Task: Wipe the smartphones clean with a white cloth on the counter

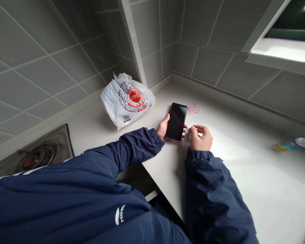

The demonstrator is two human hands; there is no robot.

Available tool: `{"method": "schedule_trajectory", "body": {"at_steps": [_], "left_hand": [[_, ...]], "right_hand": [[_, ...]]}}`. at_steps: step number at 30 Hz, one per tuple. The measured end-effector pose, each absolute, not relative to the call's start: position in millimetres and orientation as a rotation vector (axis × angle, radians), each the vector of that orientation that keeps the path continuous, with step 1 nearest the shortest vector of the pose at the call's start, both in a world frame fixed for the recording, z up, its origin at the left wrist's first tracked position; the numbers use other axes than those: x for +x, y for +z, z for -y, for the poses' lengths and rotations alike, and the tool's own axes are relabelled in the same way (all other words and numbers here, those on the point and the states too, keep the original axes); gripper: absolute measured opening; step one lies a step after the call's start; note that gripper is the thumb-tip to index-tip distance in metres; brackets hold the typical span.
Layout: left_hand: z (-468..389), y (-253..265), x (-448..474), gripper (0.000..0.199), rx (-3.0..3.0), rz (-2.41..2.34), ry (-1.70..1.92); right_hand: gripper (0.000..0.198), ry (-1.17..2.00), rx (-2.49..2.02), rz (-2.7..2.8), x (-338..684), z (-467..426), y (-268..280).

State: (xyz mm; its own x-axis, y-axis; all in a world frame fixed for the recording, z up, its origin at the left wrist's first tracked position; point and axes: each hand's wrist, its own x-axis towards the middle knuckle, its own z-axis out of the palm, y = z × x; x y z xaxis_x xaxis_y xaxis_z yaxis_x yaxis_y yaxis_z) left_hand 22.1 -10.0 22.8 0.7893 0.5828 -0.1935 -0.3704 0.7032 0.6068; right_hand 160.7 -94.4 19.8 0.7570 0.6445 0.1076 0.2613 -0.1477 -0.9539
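Note:
A black smartphone point(176, 121) with a dark screen is held tilted above the white counter by my left hand point(163, 127), thumb on its left edge and fingertips showing past its right edge. Close to the phone's lower right side is my right hand point(202, 138), its thumb and fingers pinched on a thin whitish tissue point(186, 138) that hangs down from them. The tissue's exact kind is hard to make out. Just beyond the phone, a clear case with a pink label point(193, 108) lies flat on the counter.
A white plastic bag point(128, 101) with red and black print stands at the back left. Further left is a gas stove point(40, 154). A bottle with a yellow and blue label point(293, 144) lies at the right. Grey tiled walls meet behind the counter point(244, 169).

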Motion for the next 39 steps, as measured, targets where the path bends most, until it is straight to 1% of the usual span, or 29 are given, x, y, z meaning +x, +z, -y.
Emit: {"method": "schedule_trajectory", "body": {"at_steps": [1,3,7,10,14,17,20,24,28,30,35,39], "left_hand": [[9.6,21.9,21.5,0.091,0.595,-0.39,0.526],[9.1,20.6,20.8,0.09,0.601,-0.391,0.513],[8.8,20.6,19.9,0.086,0.598,-0.367,0.502],[8.2,20.1,18.9,0.087,0.609,-0.33,0.425],[7.2,16.9,20.9,0.085,0.585,-0.327,0.397],[7.3,16.1,25.5,0.081,0.524,-0.384,0.495],[8.5,19.1,28.9,0.077,0.479,-0.412,0.542],[11.4,24.8,30.8,0.071,0.454,-0.421,0.605],[13.5,27.4,32.2,0.072,0.451,-0.463,0.647],[14.0,27.9,32.0,0.072,0.458,-0.473,0.635],[12.2,25.4,29.1,0.074,0.47,-0.473,0.571],[10.1,22.3,30.1,0.067,0.457,-0.491,0.612]], "right_hand": [[0.035,0.504,-1.688,0.63,166.9,92.3,21.6],[0.037,0.554,-1.643,0.574,177.6,89.5,26.2],[0.028,0.239,-1.418,0.508,181.9,91.5,36.6],[0.024,0.077,-1.294,0.557,170.6,96.1,37.7],[0.011,-0.136,-1.329,0.943,149.3,101.1,25.3],[0.017,-0.122,-1.425,1.244,137.0,104.0,14.7],[0.019,-0.056,-1.421,1.399,132.8,106.4,9.0],[0.019,-0.132,-1.378,1.414,137.3,107.3,3.9],[0.016,-0.277,-1.384,1.341,143.1,106.3,-1.6],[0.018,-0.318,-1.402,1.319,144.2,105.3,-3.6],[0.023,-0.27,-1.434,1.446,142.6,102.5,-8.1],[0.034,-0.24,-1.498,1.618,137.9,104.3,-10.0]]}}
